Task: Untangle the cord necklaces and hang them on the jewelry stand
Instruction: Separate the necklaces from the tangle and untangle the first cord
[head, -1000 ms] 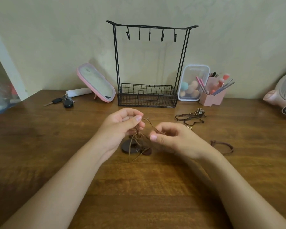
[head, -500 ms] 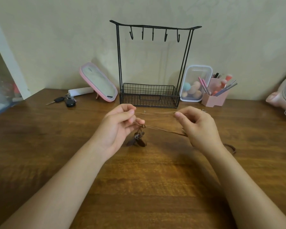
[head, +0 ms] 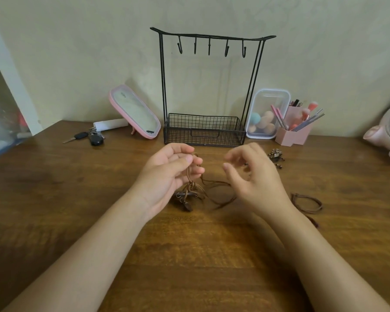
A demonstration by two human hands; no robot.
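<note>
Head view | left hand (head: pixel 167 176) fingers pinch thin brown cord necklace (head: pixel 213 183) | right hand (head: pixel 256 179) fingers loosely curled, empty

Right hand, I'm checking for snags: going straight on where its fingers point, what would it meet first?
Probably the thin brown cord necklace pinched by the left hand; the right hand points leftward at it, with open air between. Depth is unclear.
</note>
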